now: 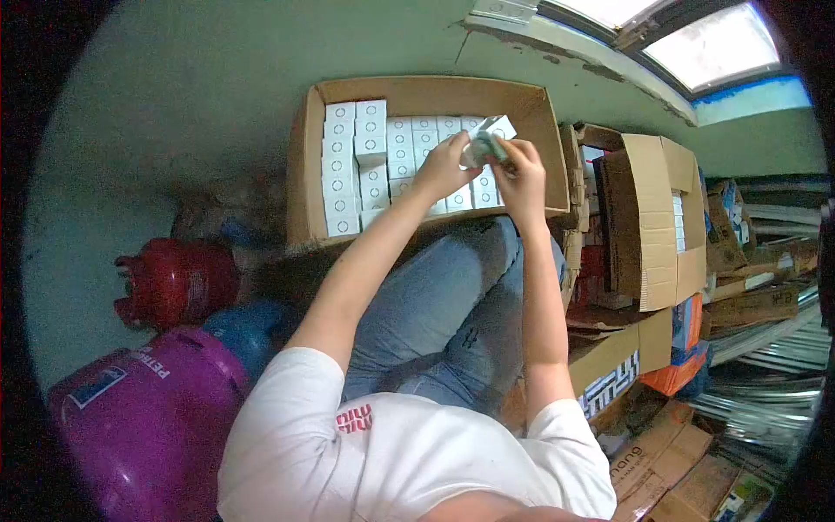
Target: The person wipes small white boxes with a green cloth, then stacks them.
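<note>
The pale item (480, 150) sits between the two hands, over the right part of the carton (426, 87). The fingers of the left hand (444, 167) are curled against its left side, pinching it; the fingers of the right hand (522, 170) pinch it from the right. It is greenish and blurred, so its exact shape cannot be told. A white box (502, 127) shows just beyond it; whether the fingers touch that box is unclear.

The carton, brown cardboard with upright walls, holds rows of small white boxes (340, 185), each marked with a dark ring. At the far left some stand higher than the rest. To the right, another carton (658, 226) of ribbed cardboard stands with flaps raised, with white pieces inside. To the left are rounded cylinders: red (187, 283), blue (248, 331) and glossy purple (156, 426). Jeans (426, 296) lie nearer than the carton.
</note>
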A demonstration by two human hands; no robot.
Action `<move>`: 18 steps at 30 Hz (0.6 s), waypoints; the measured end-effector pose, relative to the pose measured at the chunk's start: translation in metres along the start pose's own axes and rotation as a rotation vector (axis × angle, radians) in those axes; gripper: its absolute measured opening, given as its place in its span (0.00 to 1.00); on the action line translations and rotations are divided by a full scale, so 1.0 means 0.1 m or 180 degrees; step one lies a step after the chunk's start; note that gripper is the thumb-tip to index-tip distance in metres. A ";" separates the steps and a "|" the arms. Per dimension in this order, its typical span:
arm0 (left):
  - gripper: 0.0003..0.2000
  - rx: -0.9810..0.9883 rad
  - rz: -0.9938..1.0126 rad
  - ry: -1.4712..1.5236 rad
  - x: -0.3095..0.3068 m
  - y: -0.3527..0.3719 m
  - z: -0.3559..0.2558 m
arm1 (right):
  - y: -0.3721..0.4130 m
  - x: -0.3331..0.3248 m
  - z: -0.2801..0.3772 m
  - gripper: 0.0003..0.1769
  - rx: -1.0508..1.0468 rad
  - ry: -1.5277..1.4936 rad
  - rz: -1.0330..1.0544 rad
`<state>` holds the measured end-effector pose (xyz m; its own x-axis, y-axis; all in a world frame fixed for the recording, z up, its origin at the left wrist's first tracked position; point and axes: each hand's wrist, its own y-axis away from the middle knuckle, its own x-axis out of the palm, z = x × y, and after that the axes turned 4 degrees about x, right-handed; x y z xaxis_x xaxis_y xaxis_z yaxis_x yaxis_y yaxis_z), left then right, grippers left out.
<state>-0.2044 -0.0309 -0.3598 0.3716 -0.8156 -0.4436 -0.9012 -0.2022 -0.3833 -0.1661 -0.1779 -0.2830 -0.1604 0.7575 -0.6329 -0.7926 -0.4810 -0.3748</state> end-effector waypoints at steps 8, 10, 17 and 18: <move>0.24 0.0056 -0.0076 0.0092 -0.01 0.01 0.03 | -0.33 0.02 -0.05 0.26 -0.0092 0.0983 -0.0283; 0.24 -0.0184 0.0114 0.0119 -0.03 0.00 0.00 | -0.34 0.03 -0.07 0.26 -0.0087 0.0825 -0.0116; 0.29 -0.0022 0.0006 0.0032 -0.01 -0.01 0.06 | -0.09 0.06 0.11 0.27 -0.0144 0.0902 0.0489; 0.29 -0.0053 0.0053 0.0008 0.00 -0.01 0.05 | -0.14 0.03 0.02 0.27 -0.0055 0.1018 0.0215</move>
<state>-0.2024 -0.0280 -0.3629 0.3558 -0.8204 -0.4477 -0.9109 -0.1974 -0.3623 -0.1567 -0.1683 -0.2779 -0.0172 0.5478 -0.8364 -0.7759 -0.5349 -0.3344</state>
